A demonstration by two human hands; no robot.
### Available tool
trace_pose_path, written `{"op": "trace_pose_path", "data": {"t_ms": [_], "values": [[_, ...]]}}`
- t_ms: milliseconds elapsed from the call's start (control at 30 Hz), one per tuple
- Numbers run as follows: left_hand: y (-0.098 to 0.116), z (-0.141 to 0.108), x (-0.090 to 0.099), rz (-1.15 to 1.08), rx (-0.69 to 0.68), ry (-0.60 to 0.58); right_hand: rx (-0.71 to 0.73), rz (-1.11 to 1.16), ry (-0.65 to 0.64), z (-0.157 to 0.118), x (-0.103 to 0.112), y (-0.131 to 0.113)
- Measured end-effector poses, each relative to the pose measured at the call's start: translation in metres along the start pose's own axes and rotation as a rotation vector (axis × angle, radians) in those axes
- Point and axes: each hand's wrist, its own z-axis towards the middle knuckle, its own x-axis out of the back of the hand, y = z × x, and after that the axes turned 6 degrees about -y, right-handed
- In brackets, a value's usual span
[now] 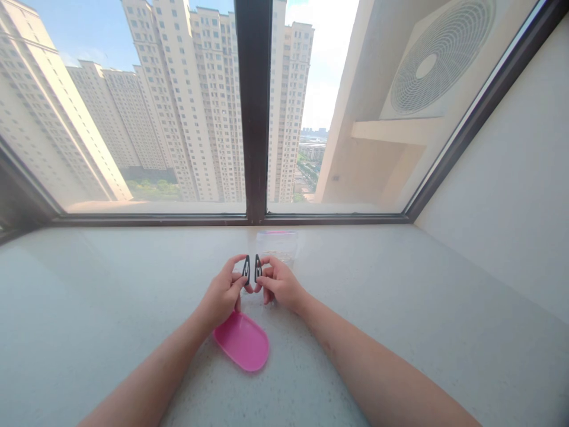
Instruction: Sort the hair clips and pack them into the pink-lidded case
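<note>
On the pale sill (377, 284) below the window, two small dark clips are being handled at once, one in each hand. By the left hand (226, 289) the left clip (246, 270) is pinched between thumb and fingers, its narrow shape held nearly upright. By the right hand (283, 286) the right clip (257, 269) is gripped in the same way, and both are kept above the sill, side by side, with a slim gap left between them.

As far as can be judged, the picking-up is done: both clips are in hand and are matched in height and direction. Neither is set down, and they are not joined to each other, so any placing is left undone. Whether either clip is snapped shut or sprung open cannot be told (too little of the detail is shown at this size).

Nearer the wearer, a pink tray (247, 351) is laid on the sill, its far end partly covered by the left hand. Beyond the right hand, a clear plastic bag (278, 242) with a pink strip along its far edge is seen lying flat; what is held inside cannot be made out.
</note>
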Motion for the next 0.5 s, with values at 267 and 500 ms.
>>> {"op": "trace_pose_path", "data": {"t_ms": [267, 500], "values": [[-0.0015, 0.0010, -0.0017, -0.008, 0.046, -0.029, -0.008, -0.021, 0.000, 0.0010, -0.0004, 0.0019], [-0.0029, 0.0011, -0.0014, -0.018, 0.041, -0.045, -0.021, -0.006, -0.011, 0.0011, -0.0018, 0.0003]]}}
